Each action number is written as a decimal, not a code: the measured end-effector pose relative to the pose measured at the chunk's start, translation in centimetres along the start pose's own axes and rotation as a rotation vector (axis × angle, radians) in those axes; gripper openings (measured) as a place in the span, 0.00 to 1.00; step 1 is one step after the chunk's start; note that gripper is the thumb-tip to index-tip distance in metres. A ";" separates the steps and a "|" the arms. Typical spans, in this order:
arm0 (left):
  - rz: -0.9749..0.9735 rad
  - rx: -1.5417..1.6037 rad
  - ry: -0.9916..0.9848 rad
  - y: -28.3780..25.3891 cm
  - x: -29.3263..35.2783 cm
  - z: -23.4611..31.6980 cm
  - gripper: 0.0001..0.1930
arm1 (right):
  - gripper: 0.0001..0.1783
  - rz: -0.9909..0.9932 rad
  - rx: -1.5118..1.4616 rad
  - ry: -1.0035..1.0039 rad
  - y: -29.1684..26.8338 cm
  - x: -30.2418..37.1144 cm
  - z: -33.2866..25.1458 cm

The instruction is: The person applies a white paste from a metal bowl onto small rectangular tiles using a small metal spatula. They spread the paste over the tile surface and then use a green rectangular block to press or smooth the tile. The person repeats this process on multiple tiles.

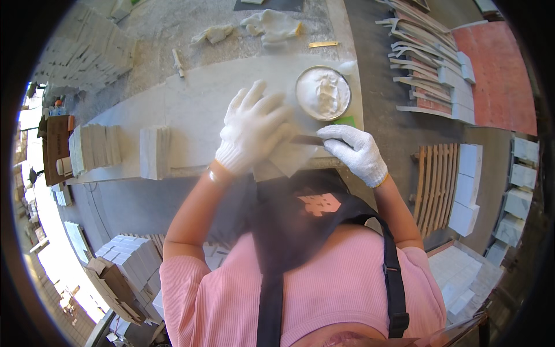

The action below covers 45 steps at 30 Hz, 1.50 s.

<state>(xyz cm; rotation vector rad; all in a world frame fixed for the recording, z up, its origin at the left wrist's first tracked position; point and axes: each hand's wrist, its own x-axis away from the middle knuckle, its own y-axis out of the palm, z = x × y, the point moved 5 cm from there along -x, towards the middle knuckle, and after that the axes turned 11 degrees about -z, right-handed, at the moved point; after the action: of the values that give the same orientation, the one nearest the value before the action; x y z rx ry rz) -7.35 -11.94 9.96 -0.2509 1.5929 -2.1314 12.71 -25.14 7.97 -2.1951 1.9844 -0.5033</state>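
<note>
**Counter inspection: paste open, blade in hand, one piece at the front edge**

Head view. We find a right hand in a white knit glove [355,151] with its fingers closed on one end of a dark, flat, narrow blade [306,140]. The grip of the left hand in a matching white glove [254,128] is wide, fingers spread; it is blurred, and we cannot tell whether its underside bears on anything. A pale, angular, flat piece [289,159] lies just beside it, at the near edge of the pale stone-like counter [196,95]. Beyond the blade stands a round, metal-rimmed tub of white paste [324,92], uncovered, its contents ridged.

Progress: we judge the work to be under way on this one piece, with paste and blade ready. Whether paste has reached the piece we cannot confirm. A wide upright stack of white slabs [95,148] and a narrower white stack [154,152] stand to the left; we cannot tell whether they are finished or waiting.

Markings: the black apron [283,225] carries an orange-pink patch [319,204] with dark marks. We note no legible brand, label or writing.
</note>
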 end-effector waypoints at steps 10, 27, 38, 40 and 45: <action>0.144 0.027 0.045 0.3 0.0 0.0 0.12 | 0.15 0.037 0.413 -0.150 0.2 1.0 -2.2; 0.096 0.042 0.004 0.6 0.1 0.0 0.14 | 0.14 0.109 0.176 -0.070 -0.7 0.0 -2.6; 0.094 0.042 0.000 0.7 0.1 0.0 0.13 | 0.14 0.062 0.366 -0.185 1.5 0.5 -2.5; 0.095 0.049 -0.009 0.8 0.2 0.0 0.14 | 0.14 0.090 0.351 -0.163 1.5 0.5 -2.5; 0.123 0.017 -0.013 0.8 0.2 0.1 0.14 | 0.14 -0.074 0.436 -0.153 3.2 1.3 -2.3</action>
<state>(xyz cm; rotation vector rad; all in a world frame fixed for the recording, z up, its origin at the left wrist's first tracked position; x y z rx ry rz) -7.31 -12.30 9.17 -0.1572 1.5415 -2.0447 9.03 -26.52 9.31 -1.9719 1.5459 -0.6806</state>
